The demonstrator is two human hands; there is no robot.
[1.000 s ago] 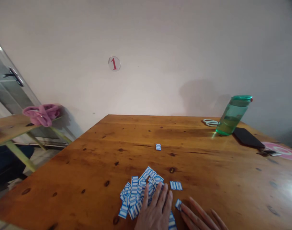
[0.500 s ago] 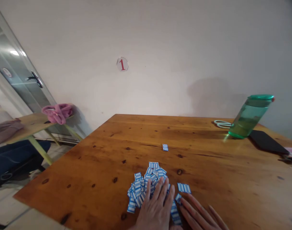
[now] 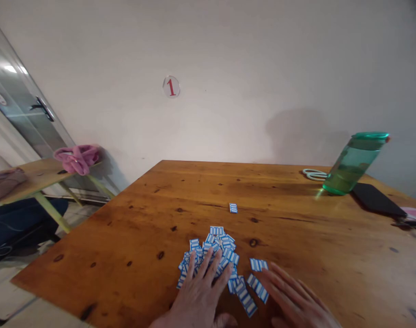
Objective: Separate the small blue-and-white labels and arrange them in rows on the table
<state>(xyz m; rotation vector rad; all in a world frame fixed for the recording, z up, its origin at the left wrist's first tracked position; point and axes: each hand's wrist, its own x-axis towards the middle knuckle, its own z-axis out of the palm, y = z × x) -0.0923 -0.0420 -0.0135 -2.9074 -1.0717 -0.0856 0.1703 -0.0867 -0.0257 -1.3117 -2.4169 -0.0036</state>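
Note:
A heap of small blue-and-white striped paper labels lies on the wooden table near its front edge. My left hand rests flat on the near side of the heap, fingers spread over the labels. My right hand lies flat on the table just right of the heap, its fingertips touching a few loose labels. One single label sits apart, farther back on the table. Neither hand grips anything.
A green water bottle stands at the back right, with white scissors to its left and a black flat case to its right. A side table with pink cloth stands to the left, by a glass door.
My left hand slid leftward over the heap. My right hand came further into view and spread flat. Several labels now lie strewn between the two hands.

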